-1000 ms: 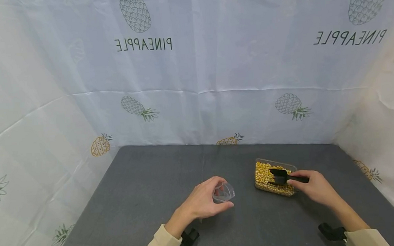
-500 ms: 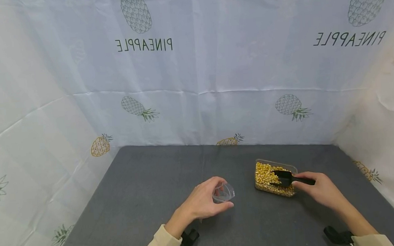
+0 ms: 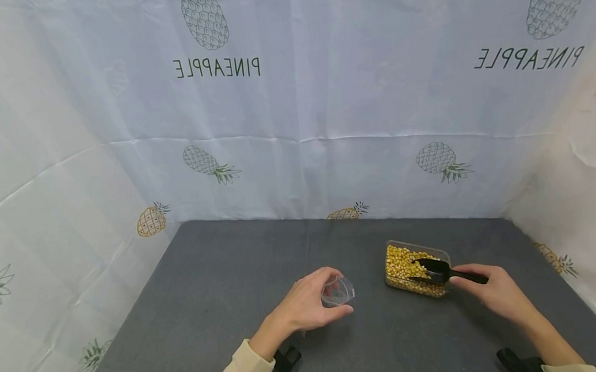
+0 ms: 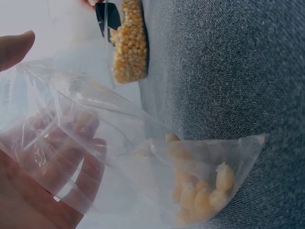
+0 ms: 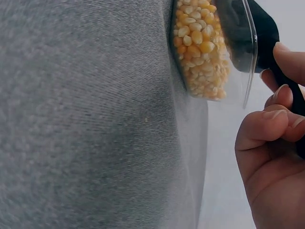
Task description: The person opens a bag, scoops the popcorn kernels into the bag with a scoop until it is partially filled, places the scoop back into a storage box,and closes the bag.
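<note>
My left hand (image 3: pixel 308 300) holds a clear plastic bag (image 3: pixel 339 292) over the table, thumb and fingers spread around its mouth. In the left wrist view, several corn kernels (image 4: pixel 202 195) lie in the bag's bottom corner. To the right, a clear rectangular container (image 3: pixel 394 279) is full of yellow corn kernels (image 3: pixel 401 262). My right hand (image 3: pixel 500 293) grips the handle of a black scoop (image 3: pixel 436 269), whose blade lies over the container among the kernels. The right wrist view shows thumb and fingers curled around the handle (image 5: pixel 281 74); the blade is partly hidden behind the container wall.
The dark grey table (image 3: pixel 232 283) spreads beneath both hands. White pineapple-print curtains (image 3: pixel 291 94) close off the back and both sides. The container stands near the right rear part of the table. A tiny pale speck (image 5: pixel 146 120) lies on the table in the right wrist view.
My right hand has drawn the scoop toward the right and slightly toward me, its blade shifting across the container. The left hand and the bag stay in place.
</note>
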Available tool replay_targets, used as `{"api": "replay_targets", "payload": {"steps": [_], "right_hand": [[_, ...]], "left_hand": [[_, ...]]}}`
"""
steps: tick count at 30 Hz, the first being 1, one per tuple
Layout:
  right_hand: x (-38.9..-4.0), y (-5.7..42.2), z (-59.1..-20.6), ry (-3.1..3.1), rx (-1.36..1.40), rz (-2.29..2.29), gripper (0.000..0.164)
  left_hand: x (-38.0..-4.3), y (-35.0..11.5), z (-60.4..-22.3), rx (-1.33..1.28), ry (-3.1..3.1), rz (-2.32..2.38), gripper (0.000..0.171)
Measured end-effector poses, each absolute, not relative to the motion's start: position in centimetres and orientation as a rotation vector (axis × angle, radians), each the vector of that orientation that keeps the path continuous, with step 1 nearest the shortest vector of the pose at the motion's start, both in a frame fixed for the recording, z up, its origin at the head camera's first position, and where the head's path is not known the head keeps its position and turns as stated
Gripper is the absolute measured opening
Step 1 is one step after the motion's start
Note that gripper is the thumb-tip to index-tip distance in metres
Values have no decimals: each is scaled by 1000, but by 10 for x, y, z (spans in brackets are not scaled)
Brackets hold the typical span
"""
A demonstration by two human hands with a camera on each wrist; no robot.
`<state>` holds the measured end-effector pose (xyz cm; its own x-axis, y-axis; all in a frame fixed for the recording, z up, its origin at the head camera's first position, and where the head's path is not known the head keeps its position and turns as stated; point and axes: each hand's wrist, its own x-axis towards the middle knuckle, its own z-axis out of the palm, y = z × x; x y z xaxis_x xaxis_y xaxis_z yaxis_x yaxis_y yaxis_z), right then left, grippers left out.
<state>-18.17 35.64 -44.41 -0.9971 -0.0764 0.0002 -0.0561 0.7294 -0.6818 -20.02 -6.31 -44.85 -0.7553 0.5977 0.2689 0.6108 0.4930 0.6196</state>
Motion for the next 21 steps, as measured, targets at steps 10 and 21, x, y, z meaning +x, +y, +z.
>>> {"api": "replay_targets", "payload": {"steps": [10,21], "right_hand": [[-179,356,-448,2816,-12,-1286,57],[-176,353,-447,2791,-54,-1413,53]], "left_hand": [[-199,-63,-447,-1080,-2705,-1139,57],[-200,-63,-448,-1079,-2694,-1136,58]]}}
